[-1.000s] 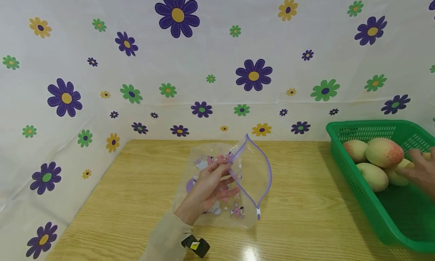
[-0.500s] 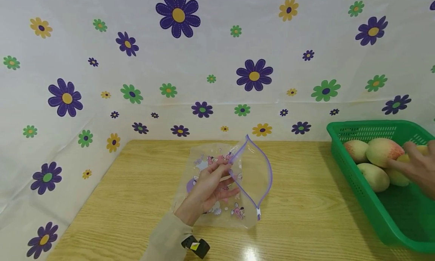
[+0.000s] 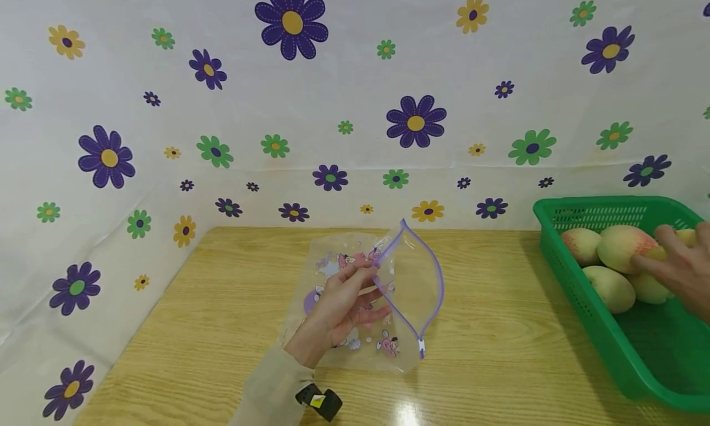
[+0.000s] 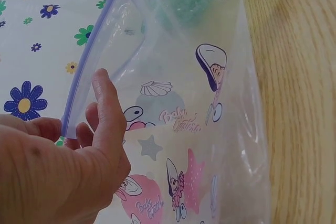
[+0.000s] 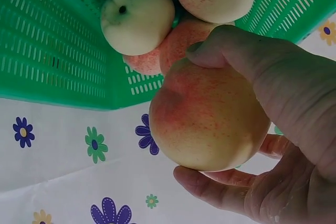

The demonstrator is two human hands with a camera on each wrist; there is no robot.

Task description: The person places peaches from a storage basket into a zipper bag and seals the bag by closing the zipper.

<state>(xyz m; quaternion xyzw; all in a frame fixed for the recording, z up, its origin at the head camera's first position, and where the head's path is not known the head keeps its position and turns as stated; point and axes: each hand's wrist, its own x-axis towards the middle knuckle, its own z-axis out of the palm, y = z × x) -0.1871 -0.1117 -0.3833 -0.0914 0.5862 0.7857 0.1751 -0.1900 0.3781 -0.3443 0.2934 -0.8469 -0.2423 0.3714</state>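
My left hand (image 3: pixel 338 303) pinches the purple zip edge of a clear zip bag (image 3: pixel 389 346) printed with cartoon figures. The bag's mouth gapes toward the right, and a white slider (image 3: pixel 421 346) sits at its near end. In the left wrist view the thumb and fingers hold that zip strip (image 4: pixel 86 72), one finger pointing out straight. Over at the green basket, my right hand (image 3: pixel 679 272) grips a yellow-red peach (image 5: pixel 210 119), thumb on top and fingers beneath. Several other peaches (image 3: pixel 627 248) lie grouped in the basket's far left part.
The green plastic basket (image 3: pixel 596 327) with slotted walls stands at the right on a wood-grain table (image 3: pixel 493 327). A white flower-print cloth (image 3: pixel 355 74) hangs behind the table and along its left side. A black wrist strap (image 3: pixel 320 402) hangs by the left sleeve.
My right hand has shifted slightly left and up inside the basket, and the peach it holds shows more. The left hand and the bag have stayed in place.
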